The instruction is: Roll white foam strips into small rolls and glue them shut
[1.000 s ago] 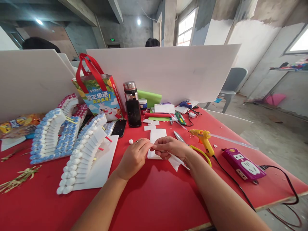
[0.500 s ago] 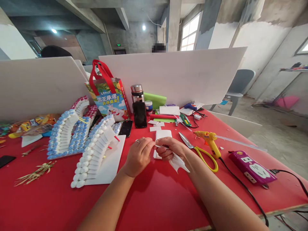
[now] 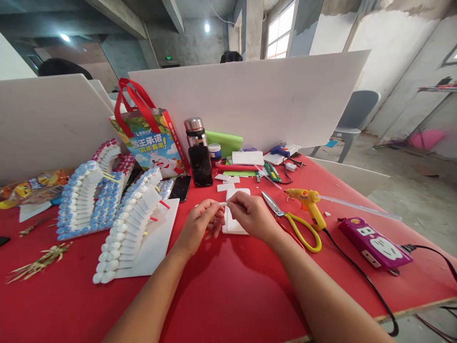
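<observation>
My left hand [image 3: 202, 224] and my right hand [image 3: 252, 215] meet above the red table [image 3: 221, 295]. Between their fingertips is a thin rolled piece of white paper [image 3: 223, 204], pinched at its left end by the left hand and at its right end by the right hand. Below and behind them lies a stack of white sheets [image 3: 235, 226]. Scissors with yellow handles [image 3: 303, 233] rest just right of my right hand. To the left, a curved model with white rounded tips [image 3: 124, 228] sits on a white board [image 3: 153, 247].
A yellow glue gun [image 3: 310, 205] and a purple power box [image 3: 374, 245] lie at the right, with a black cable. At the back are a bag [image 3: 153, 147], a bottle [image 3: 195, 131], phones and a tall white board [image 3: 267, 100]. Blue-and-white models [image 3: 82, 200] stand left.
The loose white paper flap that hung from my right hand is no longer visible. My right hand has turned, its back now showing. The view has shifted slightly, so objects appear further left.
</observation>
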The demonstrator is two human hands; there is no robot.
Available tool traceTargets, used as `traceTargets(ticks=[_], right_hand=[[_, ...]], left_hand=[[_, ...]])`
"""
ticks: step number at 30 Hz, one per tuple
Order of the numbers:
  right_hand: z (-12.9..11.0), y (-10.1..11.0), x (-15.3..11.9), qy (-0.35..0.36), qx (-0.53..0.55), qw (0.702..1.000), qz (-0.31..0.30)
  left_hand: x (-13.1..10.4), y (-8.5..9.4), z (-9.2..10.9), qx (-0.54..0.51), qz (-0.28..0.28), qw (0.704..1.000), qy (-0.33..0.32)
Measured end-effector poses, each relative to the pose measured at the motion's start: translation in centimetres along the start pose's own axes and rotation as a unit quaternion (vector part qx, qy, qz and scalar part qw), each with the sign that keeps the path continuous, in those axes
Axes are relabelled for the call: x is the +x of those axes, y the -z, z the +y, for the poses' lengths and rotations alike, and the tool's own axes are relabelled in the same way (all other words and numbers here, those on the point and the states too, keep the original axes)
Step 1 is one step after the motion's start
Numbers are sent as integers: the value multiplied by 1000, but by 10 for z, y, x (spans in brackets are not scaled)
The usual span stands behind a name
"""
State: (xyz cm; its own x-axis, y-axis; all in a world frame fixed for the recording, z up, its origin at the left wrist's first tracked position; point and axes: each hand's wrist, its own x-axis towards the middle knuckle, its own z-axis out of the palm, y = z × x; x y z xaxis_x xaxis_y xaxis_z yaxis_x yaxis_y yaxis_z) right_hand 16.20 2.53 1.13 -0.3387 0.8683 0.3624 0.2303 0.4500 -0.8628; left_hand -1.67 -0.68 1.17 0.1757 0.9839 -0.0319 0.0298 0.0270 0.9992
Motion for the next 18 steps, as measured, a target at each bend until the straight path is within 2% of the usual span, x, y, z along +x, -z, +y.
traceTargets(ticks=[3,7,11,13,15,18], right_hand=[[1,-2,-3,40,-56,997,-35],[-1,0,-3,37,-69,995,-57],[2,1,-2,6,-67,996,-67],[3,0,-1,-4,-75,995,-66],[3,-2,-1,-20,-82,995,-59],[0,-6,-1,-83,-36,995,-37]], left_hand=[[-2,0,2,22,-40,999,24],[-4,5,1,112,-44,992,-32],[-6,9,0,244,-35,966,-75],[-7,10,0,314,-24,943,-104],[-6,10,-2,393,-11,907,-147],[-3,9,-6,514,10,826,-233]])
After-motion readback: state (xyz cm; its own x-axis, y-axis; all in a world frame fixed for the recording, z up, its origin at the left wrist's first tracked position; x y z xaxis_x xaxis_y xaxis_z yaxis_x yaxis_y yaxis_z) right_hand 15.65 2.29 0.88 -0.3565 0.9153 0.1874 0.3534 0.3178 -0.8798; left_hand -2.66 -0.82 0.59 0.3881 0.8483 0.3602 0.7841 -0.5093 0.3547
